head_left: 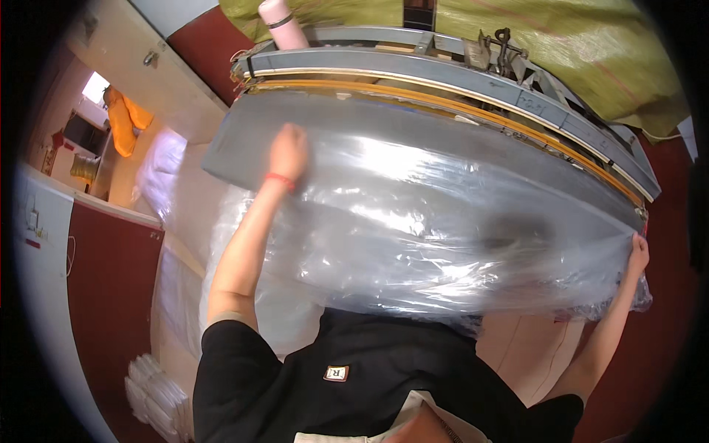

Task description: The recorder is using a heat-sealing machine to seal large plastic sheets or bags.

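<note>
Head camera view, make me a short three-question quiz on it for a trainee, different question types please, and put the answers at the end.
1. Which wrist wears the red band?
2. True or false: the right hand grips the edge of the plastic sheet.
3. What colour is the bottle by the metal frame? A) green B) pink C) orange

Key: 1. The left. 2. True. 3. B.

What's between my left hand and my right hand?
In the head view, a creased, shiny stretch of clear film lies between your left hand and your right hand, over a grey surface.
</note>
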The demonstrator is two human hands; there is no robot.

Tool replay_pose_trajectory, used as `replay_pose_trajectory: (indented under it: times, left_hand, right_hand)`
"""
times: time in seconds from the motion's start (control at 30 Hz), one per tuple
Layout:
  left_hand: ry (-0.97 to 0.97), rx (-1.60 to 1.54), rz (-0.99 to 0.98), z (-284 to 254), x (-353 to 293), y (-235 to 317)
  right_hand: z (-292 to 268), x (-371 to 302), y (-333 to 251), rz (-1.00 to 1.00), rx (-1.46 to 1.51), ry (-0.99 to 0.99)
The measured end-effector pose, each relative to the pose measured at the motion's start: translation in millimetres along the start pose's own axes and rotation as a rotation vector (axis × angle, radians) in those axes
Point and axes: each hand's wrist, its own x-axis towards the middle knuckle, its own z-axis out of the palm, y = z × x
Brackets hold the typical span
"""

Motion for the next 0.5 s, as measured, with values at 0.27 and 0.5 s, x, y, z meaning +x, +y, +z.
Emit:
replay_pose_trajectory:
  times: [0.27, 0.5]
  left_hand:
    - [0.418, -0.321, -0.228, 57, 82, -18]
    - [0.335, -0.538, -0.256, 80, 116, -31]
  right_hand:
    - [136, 23, -38, -0.077, 0.059, 0.294]
    - [156, 20, -75, 0.04, 0.212, 0.388]
